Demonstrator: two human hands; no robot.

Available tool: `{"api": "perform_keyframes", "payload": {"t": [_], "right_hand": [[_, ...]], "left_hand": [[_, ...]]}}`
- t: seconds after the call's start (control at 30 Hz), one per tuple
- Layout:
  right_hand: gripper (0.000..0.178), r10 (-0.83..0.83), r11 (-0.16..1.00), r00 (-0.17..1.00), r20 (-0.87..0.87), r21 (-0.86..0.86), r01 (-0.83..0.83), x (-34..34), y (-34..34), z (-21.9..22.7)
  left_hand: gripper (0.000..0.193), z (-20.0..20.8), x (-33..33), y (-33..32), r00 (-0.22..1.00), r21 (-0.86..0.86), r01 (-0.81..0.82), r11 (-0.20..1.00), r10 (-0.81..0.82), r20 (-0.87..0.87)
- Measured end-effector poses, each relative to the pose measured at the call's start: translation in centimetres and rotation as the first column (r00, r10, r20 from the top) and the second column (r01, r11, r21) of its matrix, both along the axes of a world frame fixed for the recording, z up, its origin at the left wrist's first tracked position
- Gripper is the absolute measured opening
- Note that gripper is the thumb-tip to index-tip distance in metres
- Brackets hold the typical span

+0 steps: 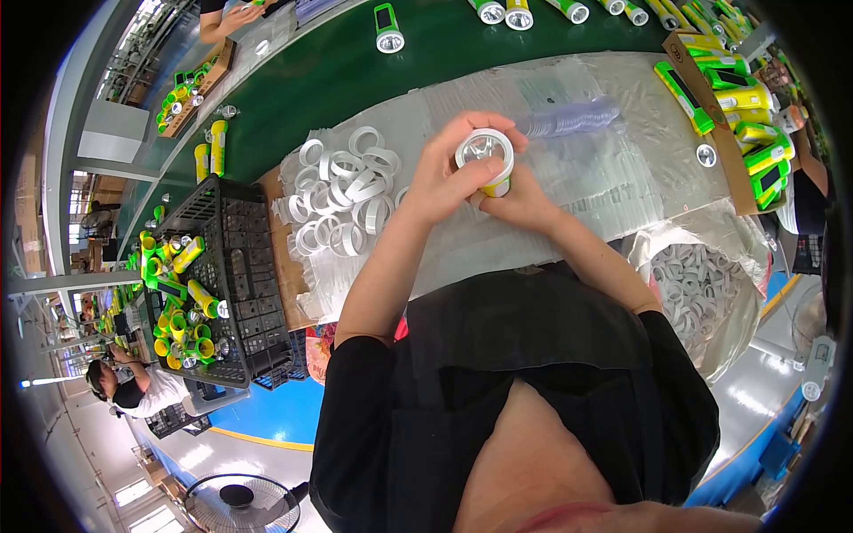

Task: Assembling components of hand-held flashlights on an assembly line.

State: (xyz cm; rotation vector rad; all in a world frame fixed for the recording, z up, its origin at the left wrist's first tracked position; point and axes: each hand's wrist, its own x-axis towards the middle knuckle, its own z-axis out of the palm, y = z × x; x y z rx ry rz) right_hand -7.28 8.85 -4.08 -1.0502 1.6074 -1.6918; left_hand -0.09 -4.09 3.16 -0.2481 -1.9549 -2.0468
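Above the worktable I hold a flashlight [484,149] with its lens end turned up, showing a shiny reflector inside a white ring and a bit of yellow body below. My left hand [442,173] curls around the lens end, thumb across its rim. Lower down, my right hand [522,202] grips the body, most of which is hidden by the fingers. To the left of my hands, loose white plastic rings [342,191] lie in a pile. A row of stacked clear lens discs [569,118] lies just beyond my right hand.
A black crate [258,275] of yellow and green flashlight parts stands at the left. At the right are a cardboard box [711,133] of flashlights and a sack [653,244] of white rings. More flashlights [388,31] stand along the green belt [338,75]. Other people work nearby.
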Motion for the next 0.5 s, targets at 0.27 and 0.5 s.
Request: {"api": "perform_keyframes", "payload": {"t": [0.27,0.5], "right_hand": [[0.035,-0.007,0.998,1.0,-0.015,0.056,0.008,-0.1,-0.1,-0.6],[0.031,0.355,0.934,0.894,0.273,-0.078,-0.347,-0.8,0.7,-1.0]], "left_hand": [[0.033,-0.1,0.2,0.1,0.995,0.077,0.031,0.997,-0.038,0.092],[0.037,-0.8,-0.3,0.5,1.0,-0.196,0.004,0.981,0.002,0.027]]}}
